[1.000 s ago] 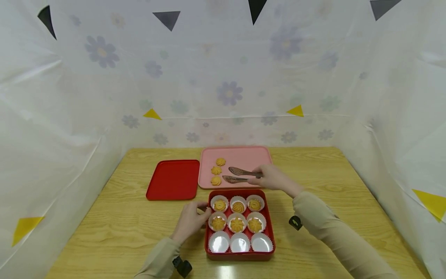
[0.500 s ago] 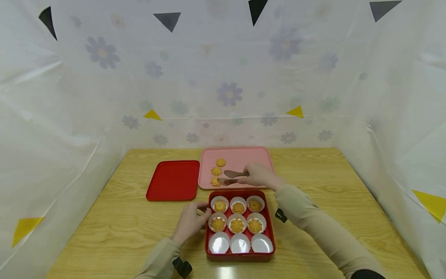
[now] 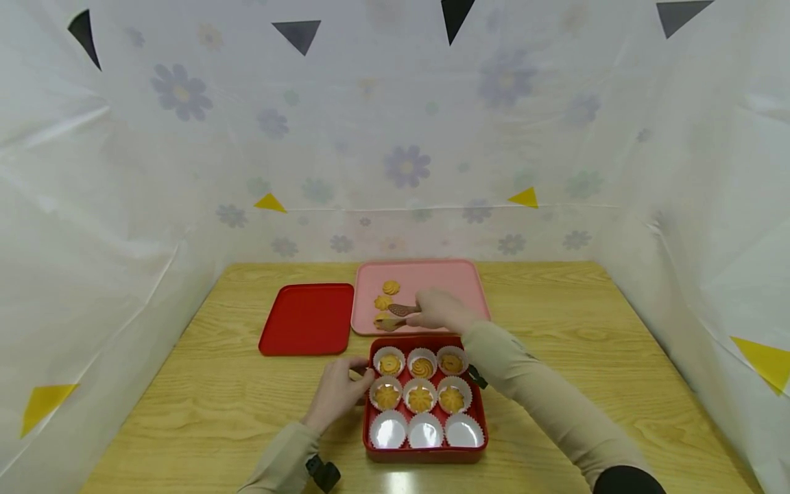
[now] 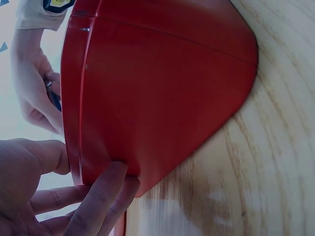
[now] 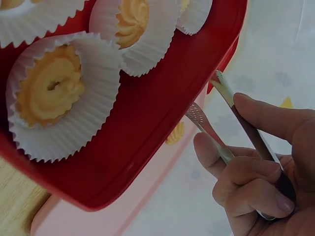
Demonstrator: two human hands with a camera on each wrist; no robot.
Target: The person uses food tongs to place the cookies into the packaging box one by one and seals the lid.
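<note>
My right hand point(image 3: 446, 310) grips copper-coloured metal tongs point(image 3: 404, 310) above the pink tray point(image 3: 453, 276). Their perforated tips are spread around the nearest piped cookie point(image 3: 378, 319); another cookie point(image 3: 391, 287) and a star-shaped one point(image 3: 382, 302) lie behind it. In the right wrist view, thumb and fingers wrap the tongs point(image 5: 253, 132). My left hand point(image 3: 338, 387) rests at the far left corner of the red box point(image 3: 426, 455). The left wrist view has its fingers point(image 4: 101, 199) laid against the outer wall. Cookies sit in the box's back and middle rows of paper cups.
Three bare white paper cups, one of them a cup point(image 3: 426, 430) in the middle, fill the box's front row. A flat red lid-like tray point(image 3: 306, 321) lies left of the pink tray. Everything stands on a wooden table point(image 3: 555, 302) before a flowered white curtain point(image 3: 345, 137).
My right hand has moved left with the tongs, bringing their tips from beside the cookies to around the nearest one. My left hand has stayed at the box.
</note>
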